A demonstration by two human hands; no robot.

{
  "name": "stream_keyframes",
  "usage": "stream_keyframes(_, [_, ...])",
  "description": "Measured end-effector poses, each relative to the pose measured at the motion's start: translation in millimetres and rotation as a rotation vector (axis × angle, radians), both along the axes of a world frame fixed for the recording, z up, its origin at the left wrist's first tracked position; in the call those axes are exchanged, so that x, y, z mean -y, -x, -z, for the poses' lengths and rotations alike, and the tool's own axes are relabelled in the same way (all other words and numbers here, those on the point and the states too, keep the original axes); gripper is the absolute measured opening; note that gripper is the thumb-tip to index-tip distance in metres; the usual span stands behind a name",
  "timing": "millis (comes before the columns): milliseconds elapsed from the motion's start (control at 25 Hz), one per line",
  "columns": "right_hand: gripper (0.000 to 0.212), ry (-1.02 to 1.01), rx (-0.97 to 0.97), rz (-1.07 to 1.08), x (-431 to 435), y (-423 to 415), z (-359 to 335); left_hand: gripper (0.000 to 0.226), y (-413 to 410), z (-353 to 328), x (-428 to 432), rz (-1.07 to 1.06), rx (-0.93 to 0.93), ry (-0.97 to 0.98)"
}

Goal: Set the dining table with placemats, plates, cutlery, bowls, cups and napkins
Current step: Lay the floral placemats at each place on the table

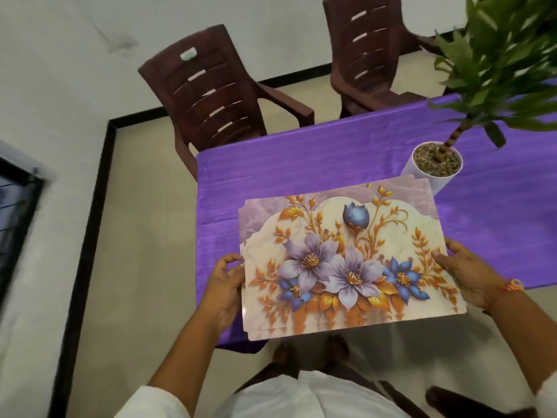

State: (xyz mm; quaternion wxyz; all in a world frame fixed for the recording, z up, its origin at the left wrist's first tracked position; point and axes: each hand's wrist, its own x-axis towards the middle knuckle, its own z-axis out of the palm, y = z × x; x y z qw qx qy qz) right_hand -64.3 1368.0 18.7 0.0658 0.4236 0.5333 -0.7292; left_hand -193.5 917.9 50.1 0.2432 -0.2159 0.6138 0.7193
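- Placemats [346, 260]: floral stack of several sheets, edges slightly fanned, carried flat over the near left corner of the tabletop [301, 164]. Near long edge overhanging toward the body. Contact with the purple cloth not determinable.
- Long axis: left to right, turned a little, right end farther away.
- Left hand [224, 285]: at the left short edge, fingers curled round the stack, gripping it.
- Right hand [464, 273]: at the right short edge, thumb on top, fingers bent round the edge, holding it. Orange thread [512, 285] at the wrist.
- Both hands equally near, one per short edge. By judgement, neither free to peel off a single sheet before setting the stack down or passing it to the other.
- Open room: bare cloth beyond the stack toward the far edge, and rightward along the near edge. Left edge of the tabletop just beside the left hand, hence little margin on that side.
- Obstacle: white pot [434, 173] with a green plant, just beyond the far right corner of the stack. Likely to be brushed by a straight push forward there.
- Left chair [217, 95] and right chair [367, 52]: brown, at the far side, probable seat positions.
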Motion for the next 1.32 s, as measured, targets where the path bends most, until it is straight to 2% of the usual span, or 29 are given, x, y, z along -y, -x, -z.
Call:
stream_keyframes(120, [0.035, 0.028, -0.035, -0.049, -0.6, 15.3, 0.4, 0.017, -1.1, -2.3, 6.1, 0.079, -0.016, 0.17])
stream_keyframes(200, [0.051, 0.048, -0.057, -0.092, 3.9, 27.6, 1.9, 0.032, 1.0, -3.7, 8.8, 0.045, 0.05, 0.177])
stream_keyframes(280, [0.039, 0.037, -0.056, -0.13, 12.9, 38.5, 8.1, 0.044, 4.1, -1.8, 15.3, 0.0, 0.097, 0.169])
stream_keyframes(320, [0.033, 0.018, -0.061, -0.149, 18.2, 43.4, 11.6, 0.04, 6.0, 3.1, 18.5, 0.019, 0.084, 0.211])
stream_keyframes(400, [0.028, -0.067, -0.055, -0.199, 30.5, 53.4, 16.6, 0.025, 7.8, 17.0, 24.0, 0.077, -0.017, 0.398])
stream_keyframes(480, [0.031, -0.18, -0.069, -0.253, 42.4, 61.8, 19.5, 0.02, 9.2, 30.0, 25.8, 0.086, -0.117, 0.631])
stream_keyframes(520, [0.032, -0.247, -0.07, -0.288, 46.8, 64.9, 21.1, 0.02, 8.1, 30.6, 25.3, 0.082, -0.136, 0.653])
stream_keyframes(600, [0.033, -0.334, -0.06, -0.34, 54.4, 69.8, 23.3, 0.023, 7.4, 27.5, 24.6, 0.063, -0.136, 0.543])
stream_keyframes(760, [0.031, -0.379, -0.061, -0.343, 69.1, 72.9, 27.3, 0.042, 7.9, 38.0, 47.2, 0.06, 0.058, 0.247])
stream_keyframes(920, [0.036, -0.437, -0.016, -0.325, 77.2, 71.5, 41.0, 0.047, 13.7, 46.3, 60.1, 0.096, 0.119, 0.192])
stream_keyframes(1080, [0.033, -0.498, 0.076, -0.271, 83.3, 62.4, 42.6, 0.038, 19.4, 43.3, 57.6, 0.128, 0.123, 0.152])
stream_keyframes(1320, [0.035, -0.613, 0.074, -0.306, 90.2, 54.9, 24.2, 0.045, 20.7, 36.6, 68.2, 0.121, 0.159, -0.051])
